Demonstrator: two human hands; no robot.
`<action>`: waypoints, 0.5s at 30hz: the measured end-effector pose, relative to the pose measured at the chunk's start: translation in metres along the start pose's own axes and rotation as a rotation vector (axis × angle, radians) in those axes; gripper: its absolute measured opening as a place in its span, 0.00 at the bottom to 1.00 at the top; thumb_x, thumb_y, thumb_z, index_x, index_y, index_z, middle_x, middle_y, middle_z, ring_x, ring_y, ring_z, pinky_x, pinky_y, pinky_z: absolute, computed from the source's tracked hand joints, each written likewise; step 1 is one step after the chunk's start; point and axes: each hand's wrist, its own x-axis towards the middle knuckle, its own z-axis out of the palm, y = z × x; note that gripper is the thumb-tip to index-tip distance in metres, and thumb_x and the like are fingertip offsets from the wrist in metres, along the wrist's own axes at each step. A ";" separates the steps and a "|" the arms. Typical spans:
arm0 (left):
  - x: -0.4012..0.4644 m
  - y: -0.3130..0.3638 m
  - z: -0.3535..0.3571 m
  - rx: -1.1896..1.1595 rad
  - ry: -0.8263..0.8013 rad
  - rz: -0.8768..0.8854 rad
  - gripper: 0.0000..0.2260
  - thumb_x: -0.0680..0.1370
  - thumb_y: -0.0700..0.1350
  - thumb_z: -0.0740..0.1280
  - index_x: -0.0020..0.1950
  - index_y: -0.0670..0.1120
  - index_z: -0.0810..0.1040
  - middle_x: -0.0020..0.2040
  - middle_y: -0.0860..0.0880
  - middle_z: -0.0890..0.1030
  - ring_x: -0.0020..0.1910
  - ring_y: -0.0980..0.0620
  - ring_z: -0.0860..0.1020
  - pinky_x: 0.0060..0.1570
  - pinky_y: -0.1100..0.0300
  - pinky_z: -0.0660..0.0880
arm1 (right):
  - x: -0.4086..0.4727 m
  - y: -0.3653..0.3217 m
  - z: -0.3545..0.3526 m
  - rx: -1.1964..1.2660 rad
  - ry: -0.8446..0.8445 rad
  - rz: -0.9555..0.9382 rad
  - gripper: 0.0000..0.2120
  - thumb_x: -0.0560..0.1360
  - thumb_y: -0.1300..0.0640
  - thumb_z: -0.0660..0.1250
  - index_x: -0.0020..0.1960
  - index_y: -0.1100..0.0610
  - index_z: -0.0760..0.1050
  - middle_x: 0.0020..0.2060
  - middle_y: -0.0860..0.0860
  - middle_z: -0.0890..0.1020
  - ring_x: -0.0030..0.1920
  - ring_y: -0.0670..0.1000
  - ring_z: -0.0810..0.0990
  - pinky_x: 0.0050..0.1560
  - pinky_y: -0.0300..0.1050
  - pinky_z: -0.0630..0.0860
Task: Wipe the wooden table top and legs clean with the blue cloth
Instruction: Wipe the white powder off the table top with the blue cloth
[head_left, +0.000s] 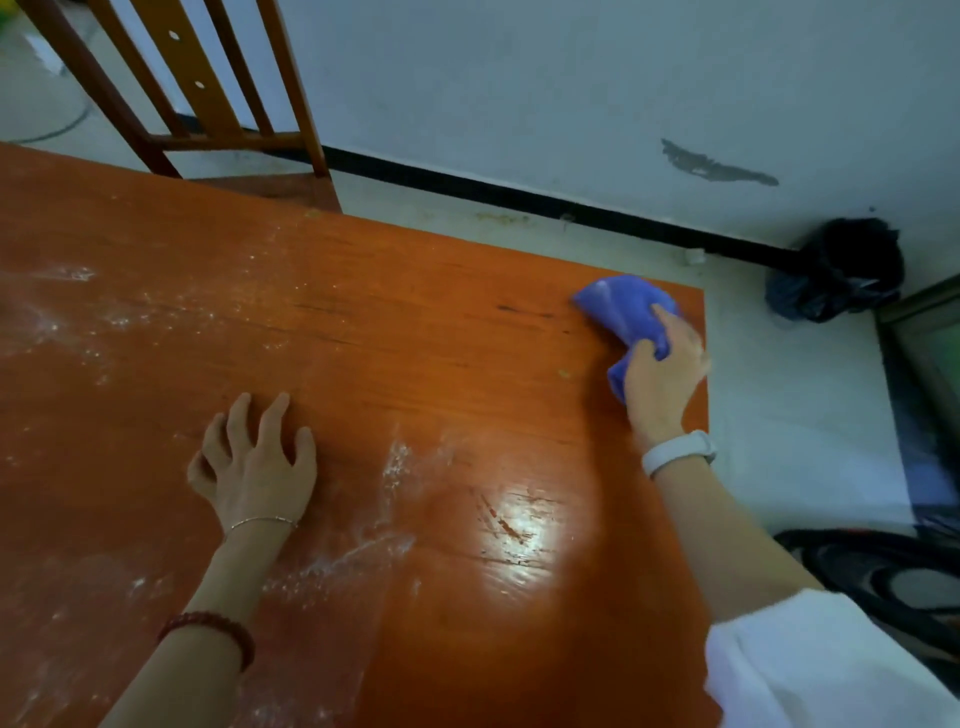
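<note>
The orange-brown wooden table top (395, 322) fills most of the view. White powdery smears lie on its left side and near its middle front. My right hand (662, 376) grips the bunched blue cloth (626, 312) and presses it on the table near the far right corner. My left hand (257, 460) rests on the table with its fingers spread and bent, holding nothing. The table legs are hidden under the top.
A wooden chair (208, 104) stands at the table's far side on the left. A black rubbish bag (841, 270) sits on the floor by the white wall at the right. Dark objects (893, 577) lie on the floor at the lower right.
</note>
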 end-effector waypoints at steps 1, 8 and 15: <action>0.000 0.000 0.000 0.003 -0.004 0.002 0.19 0.78 0.54 0.56 0.69 0.56 0.64 0.74 0.49 0.56 0.73 0.46 0.49 0.68 0.43 0.47 | 0.011 0.003 -0.001 -0.039 0.054 0.101 0.21 0.72 0.60 0.57 0.64 0.55 0.72 0.65 0.57 0.72 0.63 0.60 0.68 0.62 0.41 0.58; 0.002 0.001 0.000 0.032 -0.012 -0.011 0.20 0.78 0.54 0.56 0.69 0.57 0.63 0.75 0.49 0.55 0.73 0.46 0.49 0.68 0.43 0.48 | 0.038 -0.027 0.040 -0.294 -0.141 0.252 0.25 0.76 0.57 0.56 0.71 0.47 0.60 0.74 0.51 0.56 0.70 0.58 0.56 0.67 0.55 0.56; 0.002 0.003 0.000 0.025 0.009 -0.016 0.19 0.78 0.54 0.57 0.69 0.56 0.63 0.74 0.49 0.56 0.73 0.46 0.50 0.68 0.44 0.48 | -0.053 -0.082 0.097 0.100 -0.799 -0.438 0.22 0.69 0.65 0.59 0.61 0.55 0.76 0.63 0.56 0.74 0.63 0.59 0.68 0.67 0.47 0.63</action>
